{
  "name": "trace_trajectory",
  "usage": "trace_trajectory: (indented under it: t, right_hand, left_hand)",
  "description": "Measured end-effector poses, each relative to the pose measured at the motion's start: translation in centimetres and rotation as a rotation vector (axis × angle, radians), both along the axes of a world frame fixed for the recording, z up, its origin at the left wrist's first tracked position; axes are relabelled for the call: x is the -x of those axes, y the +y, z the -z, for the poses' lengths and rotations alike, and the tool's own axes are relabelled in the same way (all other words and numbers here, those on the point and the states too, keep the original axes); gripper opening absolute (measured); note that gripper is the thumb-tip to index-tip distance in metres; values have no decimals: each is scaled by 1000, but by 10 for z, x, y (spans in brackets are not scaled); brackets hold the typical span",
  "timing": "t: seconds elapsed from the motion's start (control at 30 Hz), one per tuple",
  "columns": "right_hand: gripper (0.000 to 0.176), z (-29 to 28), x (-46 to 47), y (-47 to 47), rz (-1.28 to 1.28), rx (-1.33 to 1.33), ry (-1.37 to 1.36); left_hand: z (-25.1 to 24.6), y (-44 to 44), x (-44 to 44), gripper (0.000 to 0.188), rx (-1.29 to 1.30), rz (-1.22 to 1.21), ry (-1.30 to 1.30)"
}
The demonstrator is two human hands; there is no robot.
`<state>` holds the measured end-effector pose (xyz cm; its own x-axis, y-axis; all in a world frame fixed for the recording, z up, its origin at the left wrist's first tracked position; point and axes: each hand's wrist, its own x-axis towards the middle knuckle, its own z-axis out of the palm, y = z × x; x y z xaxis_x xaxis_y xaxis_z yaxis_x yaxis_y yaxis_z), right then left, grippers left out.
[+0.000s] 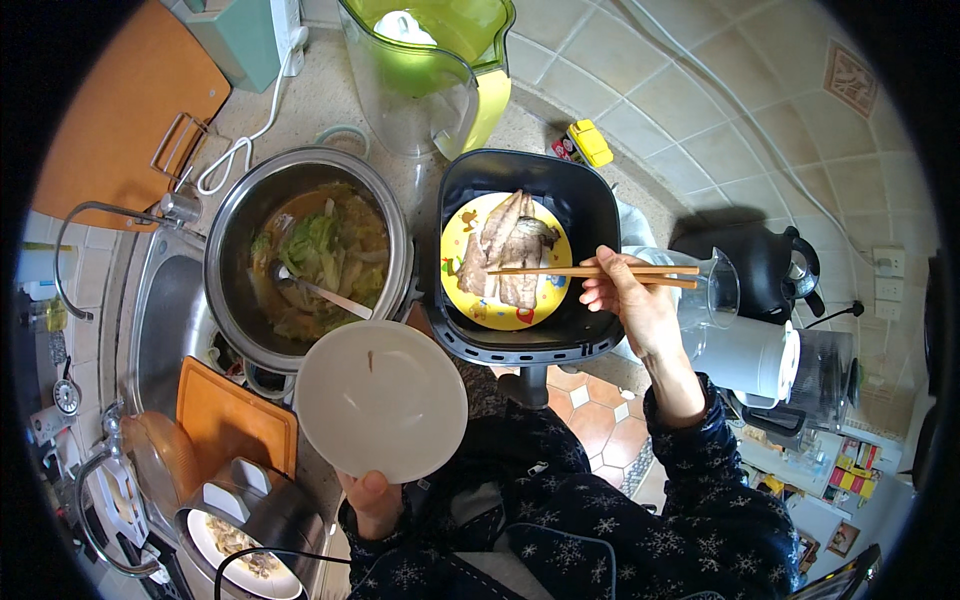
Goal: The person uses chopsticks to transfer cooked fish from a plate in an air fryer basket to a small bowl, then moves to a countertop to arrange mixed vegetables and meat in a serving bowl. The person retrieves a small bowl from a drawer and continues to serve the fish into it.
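My left hand (371, 502) grips the near rim of a white bowl (382, 405), which has a small brown mark inside. Wooden chopsticks (645, 271) are held in my right hand (630, 304); their tips point left over pieces of fish (517, 247). The fish lies on a yellow patterned plate (469, 304) set inside a black air fryer basket (592, 187). To the left stands a large steel pot (217, 262) of soup with leafy greens (315, 240). A spoon or ladle (330, 294) rests in it, and the bowl overlaps the pot's near edge.
A clear pitcher (405, 90) with a green lid stands behind the basket. At right are a glass jug (720, 289) and a black kettle (742, 262). On the left are a sink (169, 300), an orange cutting board (240, 412) and a white plate of food (206, 540).
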<state>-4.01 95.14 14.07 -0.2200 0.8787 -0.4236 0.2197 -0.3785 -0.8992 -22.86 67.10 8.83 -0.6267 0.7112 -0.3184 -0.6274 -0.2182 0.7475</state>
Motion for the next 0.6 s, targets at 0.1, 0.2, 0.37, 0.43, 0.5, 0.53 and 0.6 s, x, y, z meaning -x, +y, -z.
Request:
trace_trajectory:
  t: [0.1, 0.2, 0.37, 0.43, 0.5, 0.53, 0.6]
  right_hand:
    - [30, 8, -3, 1, 29, 45, -11]
    - [28, 14, -3, 2, 27, 70, -59]
    - [27, 19, 0, 4, 71, 134, -27]
    - [27, 24, 4, 4, 84, 164, 6]
    - [27, 28, 9, 2, 93, 168, 16]
    - [27, 31, 12, 1, 107, 136, 18]
    - [26, 32, 15, -3, 62, 34, 14]
  left_hand:
    - [4, -3, 2, 92, -19, 24, -12]
    - [7, -5, 6, 92, -68, 59, -25]
    - [4, -2, 4, 94, -28, 14, -15]
    - [3, -1, 3, 94, -18, 1, -17]
    - [2, 0, 5, 93, -24, -3, -28]
    - [3, -1, 6, 92, -35, 19, -26]
    - [4, -1, 7, 92, -69, 41, -27]
